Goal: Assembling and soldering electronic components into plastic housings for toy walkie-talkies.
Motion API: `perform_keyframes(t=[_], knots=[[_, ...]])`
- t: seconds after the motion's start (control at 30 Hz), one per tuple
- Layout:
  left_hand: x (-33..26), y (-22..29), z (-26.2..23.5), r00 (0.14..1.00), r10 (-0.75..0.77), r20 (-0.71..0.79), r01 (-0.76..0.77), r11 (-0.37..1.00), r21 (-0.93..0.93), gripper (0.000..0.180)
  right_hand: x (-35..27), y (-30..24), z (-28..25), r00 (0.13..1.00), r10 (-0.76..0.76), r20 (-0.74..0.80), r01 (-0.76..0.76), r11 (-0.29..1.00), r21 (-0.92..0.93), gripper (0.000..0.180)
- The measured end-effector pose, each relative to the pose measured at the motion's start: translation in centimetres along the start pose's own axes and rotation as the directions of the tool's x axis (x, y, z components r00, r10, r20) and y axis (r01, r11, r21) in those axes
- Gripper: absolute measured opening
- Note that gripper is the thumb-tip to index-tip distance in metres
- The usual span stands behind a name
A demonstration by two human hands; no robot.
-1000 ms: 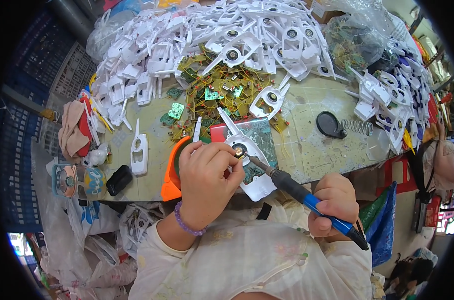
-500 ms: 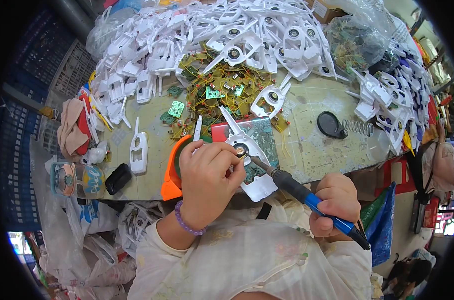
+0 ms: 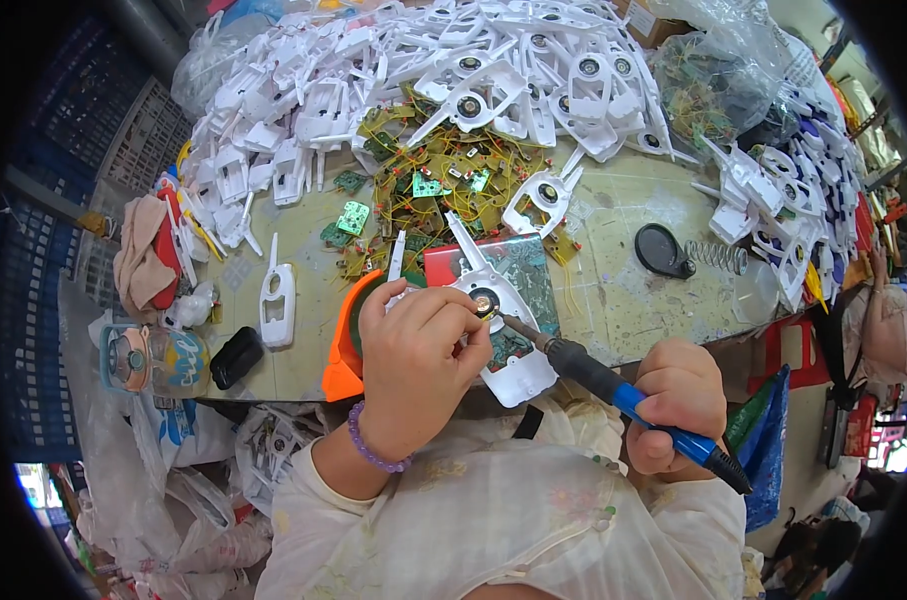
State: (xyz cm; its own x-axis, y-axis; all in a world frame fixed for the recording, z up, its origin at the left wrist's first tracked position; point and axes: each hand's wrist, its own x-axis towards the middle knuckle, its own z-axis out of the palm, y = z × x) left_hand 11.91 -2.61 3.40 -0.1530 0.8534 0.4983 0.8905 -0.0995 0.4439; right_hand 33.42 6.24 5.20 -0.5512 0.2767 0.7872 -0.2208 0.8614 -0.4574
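Just below the middle of the frame we see a white plastic shell [image 3: 501,330] lying on a green mat [image 3: 525,275] at the near edge of the table [image 3: 623,300], with a round metal part [image 3: 484,300] set in its middle. Our left hand [image 3: 413,365] rests on the shell, fingers curled together, the thumb and forefinger pinched close right beside the round part; whether something thin sits between them we cannot tell. Our right hand [image 3: 676,405], at the lower right, is closed in a fist around the blue handle of a soldering iron [image 3: 613,385], whose dark barrel slants up and left so that the tip meets the round part just beside the left fingertips [image 3: 468,315]. An orange piece [image 3: 341,350] lies under the left hand's outer side. A purple bead bracelet [image 3: 373,452] circles the left wrist. Above the mat, a heap of small green circuit boards with yellow wires [image 3: 443,190] spreads across the table's middle, and beyond it a large pile of white shells [image 3: 453,70] fills the top of the frame. To the right stands a black iron stand with a coiled spring [image 3: 688,252]. At the left lies a single white shell [image 3: 276,295] beside a small black object [image 3: 236,357].
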Motion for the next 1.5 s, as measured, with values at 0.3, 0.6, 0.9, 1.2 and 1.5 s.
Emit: perform_keyframes(t=[0.3, 0.6, 0.9, 1.2, 1.5], knots=[[0.0, 0.0, 0.1, 1.000, 0.009, -0.002, -0.009, 1.000, 0.003, 0.012, 1.2, -0.2, -0.3, 0.996, -0.033, 0.082, 0.034, 0.999, -0.014, 0.024], [0.0, 0.0, 0.0, 1.000, -0.012, 0.004, 0.012, 1.000, -0.014, 0.011, 0.8, 0.0, 0.1, 0.990, -0.121, 0.069, 0.123, 0.992, -0.025, 0.024], [0.1, 0.1, 0.0, 1.000, 0.014, 0.010, -0.014, 1.000, 0.015, 0.012, -1.2, -0.5, -0.8, 0.995, -0.074, -0.070, 0.065, 0.990, -0.124, 0.035], [0.2, 0.1, -0.2, 1.000, -0.014, 0.017, 0.014, 1.000, 0.003, 0.009, -5.9, 1.3, -7.5, 0.499, -0.062, -0.865, -0.333, 0.907, -0.257, 0.029], [0.3, 0.0, -0.6, 1.000, 0.002, -0.023, -0.003, 0.999, -0.049, 0.014, -6.7, 3.8, -13.6, 0.329, 0.183, -0.926, -0.611, 0.790, -0.061, 0.019]])
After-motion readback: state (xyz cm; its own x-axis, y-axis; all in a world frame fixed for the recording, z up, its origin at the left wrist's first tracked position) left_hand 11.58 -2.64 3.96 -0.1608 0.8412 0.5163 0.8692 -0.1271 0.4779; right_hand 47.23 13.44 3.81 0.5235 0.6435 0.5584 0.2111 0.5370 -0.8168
